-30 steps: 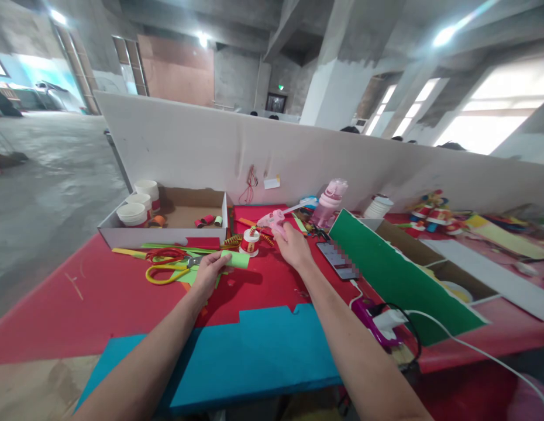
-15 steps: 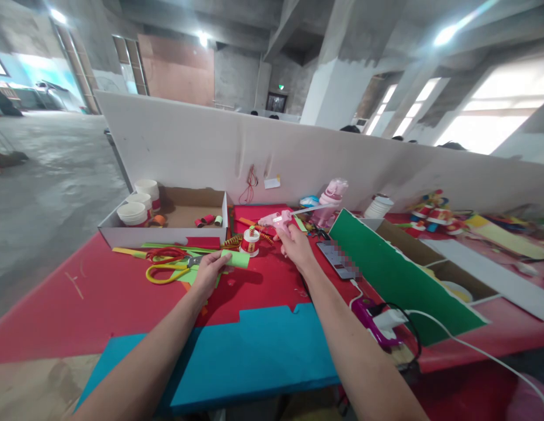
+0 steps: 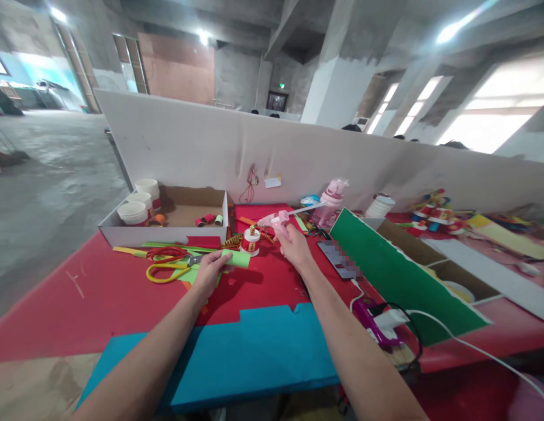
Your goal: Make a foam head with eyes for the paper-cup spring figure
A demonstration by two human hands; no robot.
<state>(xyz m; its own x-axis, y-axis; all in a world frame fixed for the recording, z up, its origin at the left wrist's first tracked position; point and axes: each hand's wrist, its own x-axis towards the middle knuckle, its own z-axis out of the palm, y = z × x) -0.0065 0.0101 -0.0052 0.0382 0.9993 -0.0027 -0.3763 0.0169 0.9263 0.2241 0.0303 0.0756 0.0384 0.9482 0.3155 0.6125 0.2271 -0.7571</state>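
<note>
Between the fingers of my left hand (image 3: 210, 270) is a light green paper piece (image 3: 237, 259), its free end pointing right. My right hand (image 3: 293, 244) is closed on a pink glue gun (image 3: 276, 221), with a glue stick (image 3: 307, 207) sticking out of its back. The gun's nozzle is just above a small white and red paper cup (image 3: 250, 240) that has a striped roll on top. Left of my left hand lie scissors with yellow handles (image 3: 162, 273) and scissors with red handles (image 3: 165, 254), beside green paper scraps.
An open box (image 3: 167, 235) with paper cups and small rolls stands at the back left. A blue sheet (image 3: 254, 356) lies along the front edge. On the right are a phone (image 3: 336, 257), a green board (image 3: 399, 275) and a purple power strip (image 3: 364, 316) with cables.
The glue gun has shifted slightly left and down in my right hand, its nozzle nearer the cup's top. My left hand and the green paper look unchanged.
</note>
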